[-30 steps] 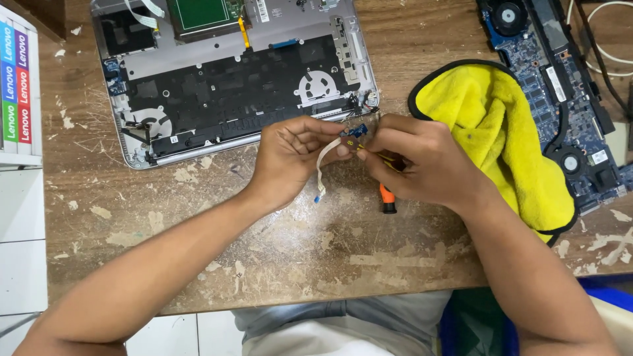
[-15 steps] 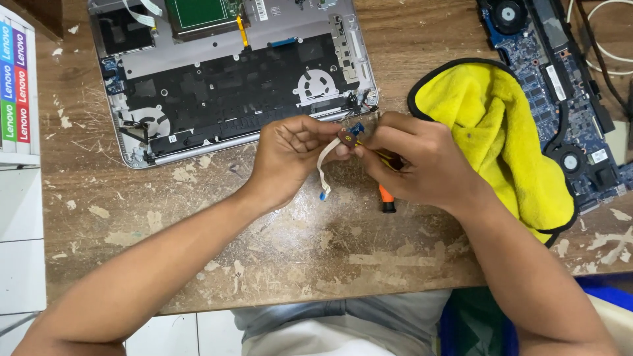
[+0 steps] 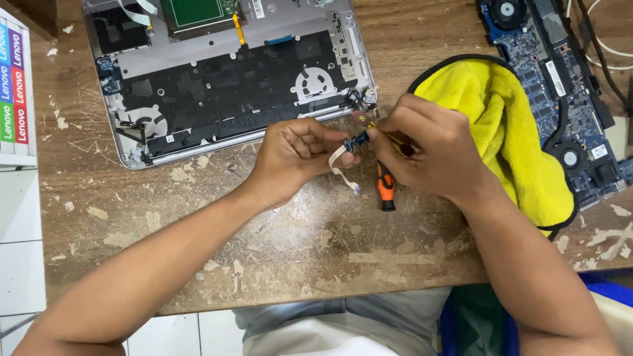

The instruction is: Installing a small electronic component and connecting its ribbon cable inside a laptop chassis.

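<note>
My left hand [image 3: 297, 158] pinches a small blue circuit board [image 3: 355, 141] with a white flat ribbon cable [image 3: 341, 168] hanging from it. My right hand [image 3: 435, 155] meets it from the right, fingertips on the board's other end, and seems to grip a thin yellowish tool. An orange-and-black screwdriver [image 3: 384, 186] lies on the table just below the hands. Both hands hover in front of the opened laptop base [image 3: 224, 72].
The laptop base lies at the back of the worn wooden table [image 3: 316, 244] with its inner parts bared. A yellow cloth [image 3: 514, 132] sits on the right, a blue motherboard [image 3: 554, 59] behind it. Stacked boxes [image 3: 14, 86] stand at the left edge.
The hands and the small board stay in nearly the same spot. The fingers shift slightly on the board and the ribbon cable sways a little.
</note>
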